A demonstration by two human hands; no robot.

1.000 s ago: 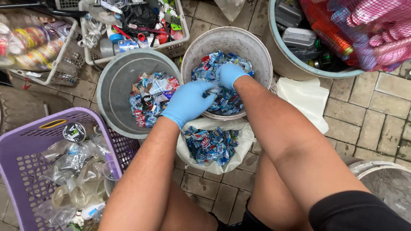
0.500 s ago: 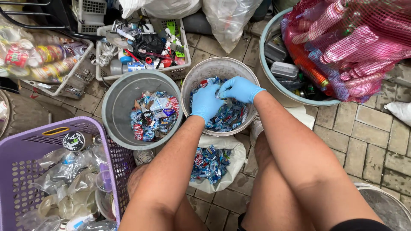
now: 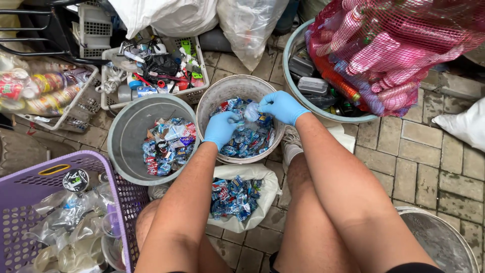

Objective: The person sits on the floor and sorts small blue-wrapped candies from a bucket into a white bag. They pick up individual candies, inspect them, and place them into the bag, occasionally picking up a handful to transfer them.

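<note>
Wrappers handled over a grey bucket (image 3: 217, 96).
A clear wrapper (image 3: 252, 112) is pinched between the gloved left hand (image 3: 221, 129) and right hand (image 3: 281, 106).

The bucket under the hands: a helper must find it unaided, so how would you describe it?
Start at the purple basket. Two grey buckets follow; take the farther grey bucket, where both gloved hands work. Its wrappers are nearly all blue, its neighbour's mixed.

Purple basket (image 3: 30, 212) cut off at 8 o'clock by the left and bottom edges. Metal tub (image 3: 444, 237) clipped at 4 o'clock. Red mesh sack (image 3: 404, 45) running off at 1 o'clock. Small crumpled wrapper (image 3: 251, 112) between left hand (image 3: 221, 129) and right hand (image 3: 283, 107) partly hidden by fingers; kind unclear.
</note>
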